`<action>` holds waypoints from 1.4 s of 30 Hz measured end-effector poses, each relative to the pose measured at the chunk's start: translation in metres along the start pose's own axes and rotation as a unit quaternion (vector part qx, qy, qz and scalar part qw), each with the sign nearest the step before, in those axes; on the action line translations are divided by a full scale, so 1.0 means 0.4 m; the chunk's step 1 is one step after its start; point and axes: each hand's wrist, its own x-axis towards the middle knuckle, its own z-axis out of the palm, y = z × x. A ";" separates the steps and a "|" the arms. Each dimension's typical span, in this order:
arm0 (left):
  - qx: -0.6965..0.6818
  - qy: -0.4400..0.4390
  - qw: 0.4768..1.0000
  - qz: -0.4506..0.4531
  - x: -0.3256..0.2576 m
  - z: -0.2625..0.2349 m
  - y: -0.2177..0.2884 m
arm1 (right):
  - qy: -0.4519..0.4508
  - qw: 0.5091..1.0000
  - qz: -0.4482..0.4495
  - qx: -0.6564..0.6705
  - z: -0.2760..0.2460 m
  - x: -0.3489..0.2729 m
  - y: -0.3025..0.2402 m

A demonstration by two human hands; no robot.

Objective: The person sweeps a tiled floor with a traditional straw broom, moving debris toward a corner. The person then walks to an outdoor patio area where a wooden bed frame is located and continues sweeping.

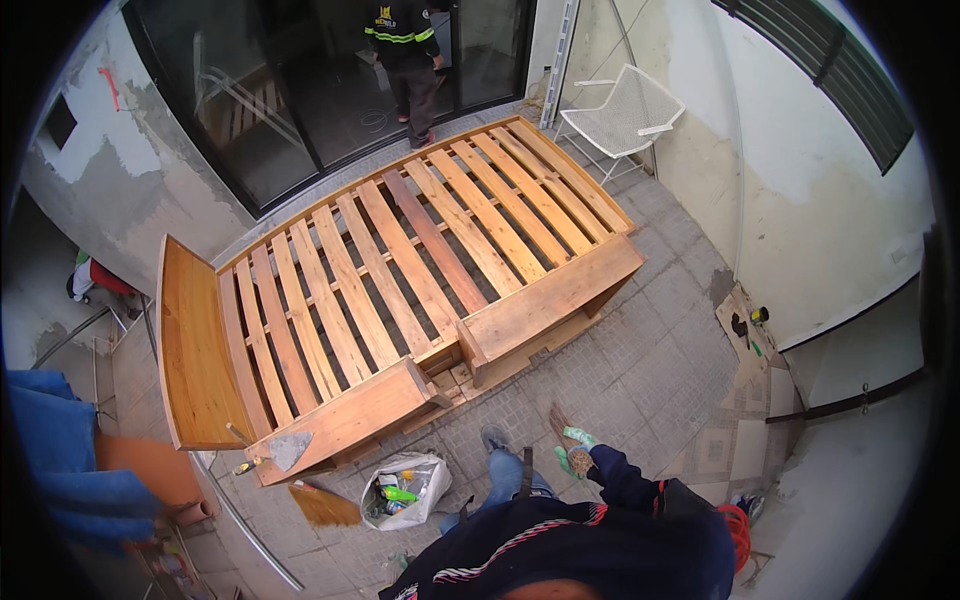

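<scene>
My right hand [576, 456], in a green and white glove, sticks out from a dark blue sleeve low in the picture. It is closed on a small brown tool [558, 420] that points up toward the bed frame; its kind is too small to tell. My left hand is out of sight behind my dark jacket. My leg in jeans and a grey shoe [495, 438] stands on the paving just left of the hand. In front of me lies a large wooden bed frame [545, 300] with several slats, its near side board split by a gap.
A white plastic bag [405, 488] of cans and bottles lies left of my foot, beside a straw brush [322, 505]. A trowel [287, 449] rests on the frame's near corner. A white metal chair [628, 112] stands at the back right. Another person [408, 55] stands in the doorway.
</scene>
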 end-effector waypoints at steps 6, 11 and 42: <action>-0.011 0.007 1.000 0.012 -0.025 0.073 0.068 | -0.039 0.993 0.014 0.109 0.084 -0.005 -0.115; -0.026 0.004 0.999 0.023 -0.032 0.105 0.087 | -0.078 0.985 0.027 0.154 0.098 -0.019 -0.161; 0.242 0.237 0.724 0.601 -0.411 0.141 0.247 | -0.353 0.899 0.258 -0.039 0.402 -0.248 0.150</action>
